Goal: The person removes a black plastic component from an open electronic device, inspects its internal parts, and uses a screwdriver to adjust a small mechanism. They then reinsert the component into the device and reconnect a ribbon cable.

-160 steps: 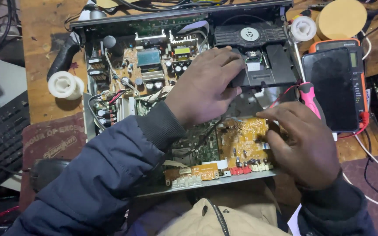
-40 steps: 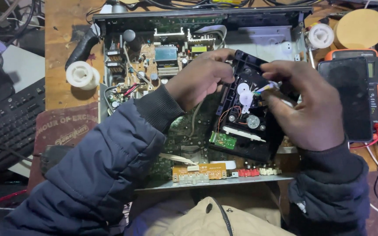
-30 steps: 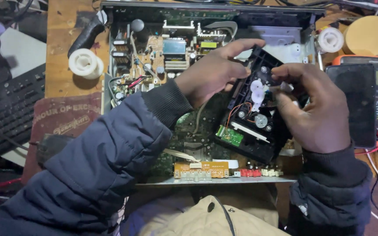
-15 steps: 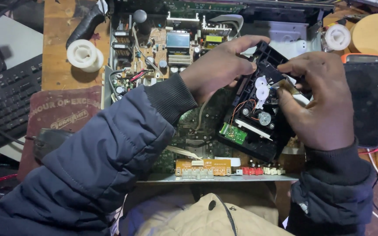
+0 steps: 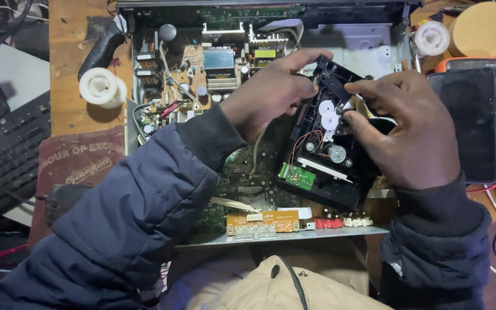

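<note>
1. I held the black drive mechanism tilted above the open chassis, underside up, its long axis running from upper right down to lower left
2. My left hand gripped its upper-left edge, fingers curled
3. My right hand was nearer, fingertips pressing beside the white gears

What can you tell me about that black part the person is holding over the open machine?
The black drive mechanism looks like moulded plastic, tilted with its underside facing up. It shows white gears, a round metal motor, thin red wires and a small green circuit board at its lower corner. The left hand grips its upper edge; the right hand holds its right side, fingers by the gears.
</note>
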